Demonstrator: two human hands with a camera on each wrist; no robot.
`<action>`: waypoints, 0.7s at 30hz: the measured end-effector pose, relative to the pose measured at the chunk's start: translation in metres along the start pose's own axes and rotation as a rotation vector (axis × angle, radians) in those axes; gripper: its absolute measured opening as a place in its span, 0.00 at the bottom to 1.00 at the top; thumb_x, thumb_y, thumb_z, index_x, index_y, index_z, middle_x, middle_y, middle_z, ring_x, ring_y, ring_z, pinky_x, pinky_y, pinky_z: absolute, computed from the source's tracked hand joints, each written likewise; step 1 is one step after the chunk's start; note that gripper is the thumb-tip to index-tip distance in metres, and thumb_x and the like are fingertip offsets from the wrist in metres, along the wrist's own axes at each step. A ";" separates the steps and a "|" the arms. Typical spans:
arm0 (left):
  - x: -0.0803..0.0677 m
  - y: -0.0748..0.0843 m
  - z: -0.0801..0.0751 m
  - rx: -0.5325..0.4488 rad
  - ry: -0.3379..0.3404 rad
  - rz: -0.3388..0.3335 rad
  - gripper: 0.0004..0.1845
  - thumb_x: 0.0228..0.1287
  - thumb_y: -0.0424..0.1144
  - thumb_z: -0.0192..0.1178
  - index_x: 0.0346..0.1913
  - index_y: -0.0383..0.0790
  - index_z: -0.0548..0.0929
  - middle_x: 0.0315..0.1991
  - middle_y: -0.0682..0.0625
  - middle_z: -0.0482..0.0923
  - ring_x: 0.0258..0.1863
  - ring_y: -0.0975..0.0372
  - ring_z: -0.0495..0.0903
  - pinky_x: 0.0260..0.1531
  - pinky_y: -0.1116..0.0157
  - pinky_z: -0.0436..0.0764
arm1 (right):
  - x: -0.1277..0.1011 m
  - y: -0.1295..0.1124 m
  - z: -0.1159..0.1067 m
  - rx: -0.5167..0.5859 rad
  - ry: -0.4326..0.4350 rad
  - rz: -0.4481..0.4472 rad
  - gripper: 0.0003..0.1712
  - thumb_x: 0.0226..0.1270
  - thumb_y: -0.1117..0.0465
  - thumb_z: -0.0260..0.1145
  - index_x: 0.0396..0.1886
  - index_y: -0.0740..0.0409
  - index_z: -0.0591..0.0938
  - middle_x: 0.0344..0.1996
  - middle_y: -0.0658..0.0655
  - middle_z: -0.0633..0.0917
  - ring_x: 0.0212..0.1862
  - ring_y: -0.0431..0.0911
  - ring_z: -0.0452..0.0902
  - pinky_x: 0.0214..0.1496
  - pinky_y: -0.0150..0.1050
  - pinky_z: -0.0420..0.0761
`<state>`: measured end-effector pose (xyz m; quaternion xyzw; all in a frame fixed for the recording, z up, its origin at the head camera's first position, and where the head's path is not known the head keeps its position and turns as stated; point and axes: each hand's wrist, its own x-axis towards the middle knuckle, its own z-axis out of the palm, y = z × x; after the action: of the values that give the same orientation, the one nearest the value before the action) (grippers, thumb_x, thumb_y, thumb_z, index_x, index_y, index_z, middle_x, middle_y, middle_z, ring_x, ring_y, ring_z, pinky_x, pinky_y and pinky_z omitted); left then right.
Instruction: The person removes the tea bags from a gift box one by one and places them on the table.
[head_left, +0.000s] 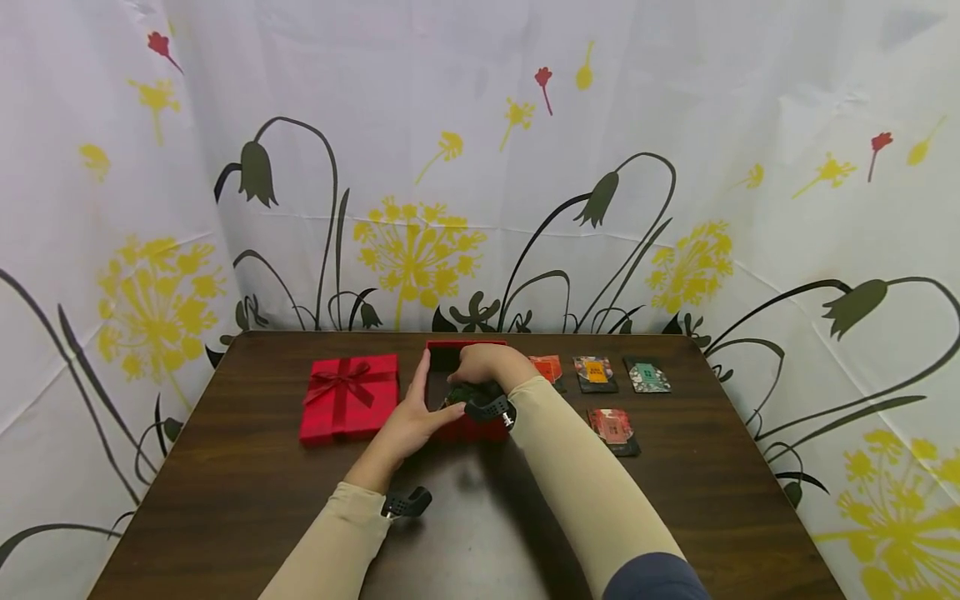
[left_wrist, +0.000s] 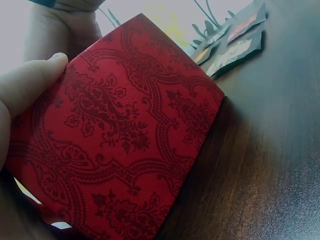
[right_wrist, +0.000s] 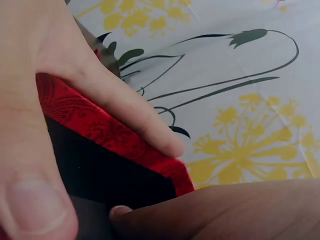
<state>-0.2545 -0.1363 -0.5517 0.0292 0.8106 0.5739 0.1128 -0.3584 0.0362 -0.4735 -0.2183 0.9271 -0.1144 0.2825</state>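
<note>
An open red gift box [head_left: 468,432] with a dark inside stands near the table's back edge. My left hand [head_left: 411,423] grips its near left corner, thumb toward the front and fingers along the left wall. In the left wrist view the box's red patterned outer face [left_wrist: 120,115] fills the middle. My right hand [head_left: 487,367] reaches down into the box from above. Its fingertip [right_wrist: 122,210] shows inside against the dark interior in the right wrist view. Something dark green [head_left: 472,394] shows beneath the right palm; I cannot tell whether the fingers hold it.
A red lid with a dark red bow [head_left: 349,398] lies left of the box. Right of it lie several flat packets: a red one [head_left: 546,368] partly behind the arm, an orange one [head_left: 595,373], a green one [head_left: 647,375] and a pinkish-red one [head_left: 613,429] nearer. A flowered curtain hangs behind.
</note>
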 end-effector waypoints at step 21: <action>-0.001 0.001 -0.001 -0.009 -0.001 0.026 0.66 0.67 0.60 0.74 0.89 0.71 0.31 0.91 0.42 0.40 0.89 0.38 0.46 0.82 0.30 0.54 | 0.016 0.008 0.019 0.090 -0.014 -0.090 0.23 0.74 0.54 0.72 0.62 0.62 0.88 0.48 0.56 0.90 0.45 0.48 0.82 0.56 0.47 0.85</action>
<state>-0.2539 -0.1375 -0.5505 0.0395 0.8075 0.5790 0.1060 -0.3619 0.0341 -0.4987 -0.2478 0.9082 -0.1673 0.2929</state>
